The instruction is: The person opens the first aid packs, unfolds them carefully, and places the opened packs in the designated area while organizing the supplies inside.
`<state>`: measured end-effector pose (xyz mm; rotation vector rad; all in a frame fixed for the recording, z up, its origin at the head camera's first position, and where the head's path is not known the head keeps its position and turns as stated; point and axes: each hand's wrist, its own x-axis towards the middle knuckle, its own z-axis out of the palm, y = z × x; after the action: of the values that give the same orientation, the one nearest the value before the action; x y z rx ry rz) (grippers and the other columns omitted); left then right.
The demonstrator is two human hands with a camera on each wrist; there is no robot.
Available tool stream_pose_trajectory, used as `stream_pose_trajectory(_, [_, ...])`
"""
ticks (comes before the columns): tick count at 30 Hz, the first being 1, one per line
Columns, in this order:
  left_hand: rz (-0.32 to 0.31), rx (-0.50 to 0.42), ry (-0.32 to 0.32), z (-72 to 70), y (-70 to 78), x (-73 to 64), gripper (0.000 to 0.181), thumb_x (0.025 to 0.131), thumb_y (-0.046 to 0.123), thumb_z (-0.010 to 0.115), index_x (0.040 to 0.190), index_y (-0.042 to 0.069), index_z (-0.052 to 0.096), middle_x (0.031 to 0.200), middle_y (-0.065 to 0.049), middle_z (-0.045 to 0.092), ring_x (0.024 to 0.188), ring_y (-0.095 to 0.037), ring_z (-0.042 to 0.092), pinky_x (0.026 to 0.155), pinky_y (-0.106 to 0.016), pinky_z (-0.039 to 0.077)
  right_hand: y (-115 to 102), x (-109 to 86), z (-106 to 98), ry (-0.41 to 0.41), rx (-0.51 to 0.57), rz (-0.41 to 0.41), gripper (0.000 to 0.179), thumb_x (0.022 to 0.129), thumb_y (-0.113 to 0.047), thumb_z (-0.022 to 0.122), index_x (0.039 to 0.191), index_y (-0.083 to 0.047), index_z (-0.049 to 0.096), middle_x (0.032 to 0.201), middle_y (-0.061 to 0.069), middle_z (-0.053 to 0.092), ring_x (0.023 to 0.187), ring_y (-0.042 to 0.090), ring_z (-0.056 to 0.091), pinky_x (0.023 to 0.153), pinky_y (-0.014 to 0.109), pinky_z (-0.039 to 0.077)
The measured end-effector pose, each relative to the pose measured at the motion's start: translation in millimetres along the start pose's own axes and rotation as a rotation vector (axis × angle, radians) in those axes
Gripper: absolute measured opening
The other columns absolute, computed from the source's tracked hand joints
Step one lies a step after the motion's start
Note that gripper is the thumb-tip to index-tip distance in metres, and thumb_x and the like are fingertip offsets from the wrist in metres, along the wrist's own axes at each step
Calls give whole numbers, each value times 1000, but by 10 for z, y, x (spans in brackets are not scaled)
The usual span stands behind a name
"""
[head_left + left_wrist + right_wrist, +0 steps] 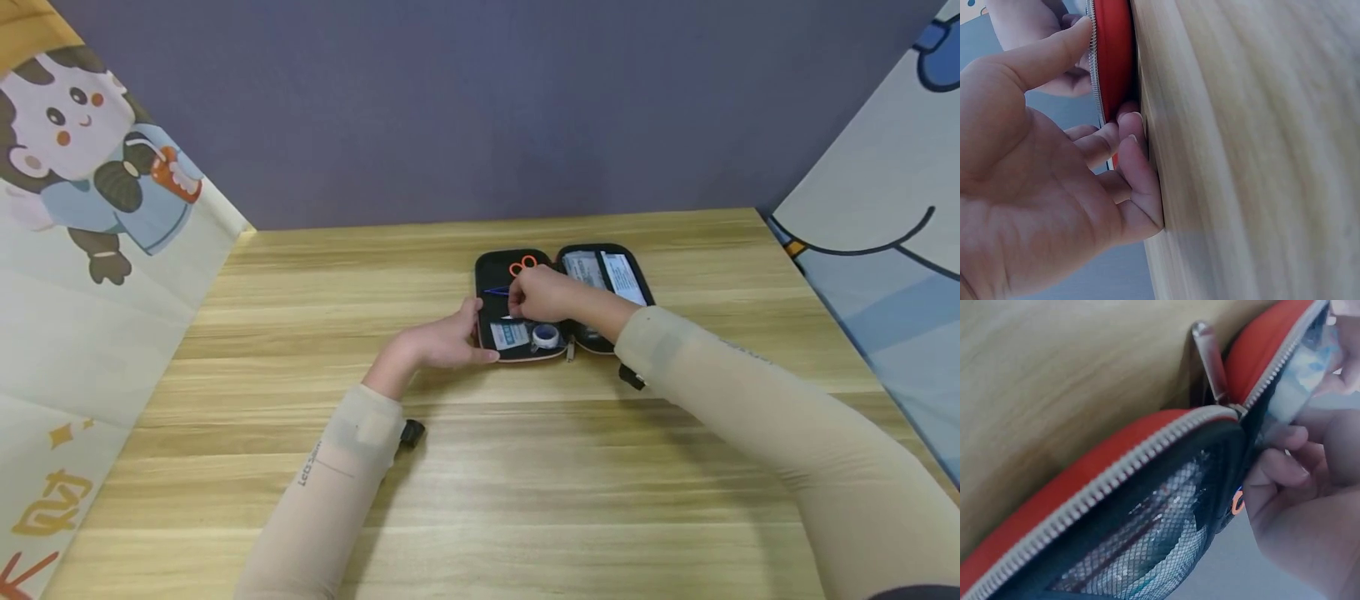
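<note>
A first-aid case (517, 361), red outside and black inside, lies unzipped and spread wide on the table. My left hand (447, 340) grips its left edge, the thumb on the zipped rim and the other fingers curled low against the side. Over the left half, my right hand (546, 293) has its fingers curled down at the inner pocket, beside a small white piece (507, 317); I cannot tell whether they pinch it. Orange-handled scissors (528, 262) and a slim blue tool (495, 291) sit above. Below are a white tape roll (546, 337) and a printed packet (510, 335).
The case's right half has a mesh pocket (1141, 550) and printed white packets (622, 277). A metal zipper pull (1210, 359) sticks out at the hinge. Behind the wooden table (525, 467) stands a dark wall (480, 108), with patterned panels at both sides.
</note>
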<state>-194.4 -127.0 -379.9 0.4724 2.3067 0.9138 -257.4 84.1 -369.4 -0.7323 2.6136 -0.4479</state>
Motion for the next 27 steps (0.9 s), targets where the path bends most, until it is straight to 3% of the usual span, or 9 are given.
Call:
stream_pose_trajectory(5, [-3,-7,0,-6,17,-14,106,101,28,73,168,0,-4,164,-25,43,157,-34,39,135,-47,22,32,10,-52,-71,37,-18,12,99,-12,70,94,-9,80,93,3,77,90,18,67,93,40,57])
stream_pose_trajectory(8, [-11,-4,-9,-8,23,-20,107,102,30,72,168,2,-6,164,-25,43,157,-33,38,135,-47,22,39,11,-76,-115,51,-27,16,101,-15,68,92,-8,80,82,-1,72,78,14,61,82,33,55])
stream_pose_trajectory(13, [-21,17,-16,2,10,-8,107,103,34,71,169,2,-7,168,-25,39,160,-32,33,135,-48,22,20,-32,-120,-185,62,-31,31,108,-28,62,89,-9,79,63,-7,52,60,10,44,64,28,40])
stream_pose_trajectory(18, [-16,6,-12,20,-8,9,106,103,34,71,169,3,-5,165,-24,44,159,-32,36,135,-48,22,39,-134,-213,-159,23,-22,23,104,-31,70,99,-10,76,83,-2,66,74,14,56,71,30,47])
stream_pose_trajectory(22, [-9,10,-2,26,-8,5,104,102,33,72,169,3,-2,165,-25,42,160,-34,33,135,-49,21,51,-285,-316,-209,-49,41,32,96,-41,80,103,-10,72,98,4,69,86,20,60,78,35,50])
stream_pose_trajectory(27, [-19,24,14,18,9,-14,105,101,32,73,169,4,0,168,-27,36,162,-38,29,136,-50,19,76,-429,-320,-236,-78,49,34,93,-41,83,101,-10,71,96,3,69,84,19,59,76,35,51])
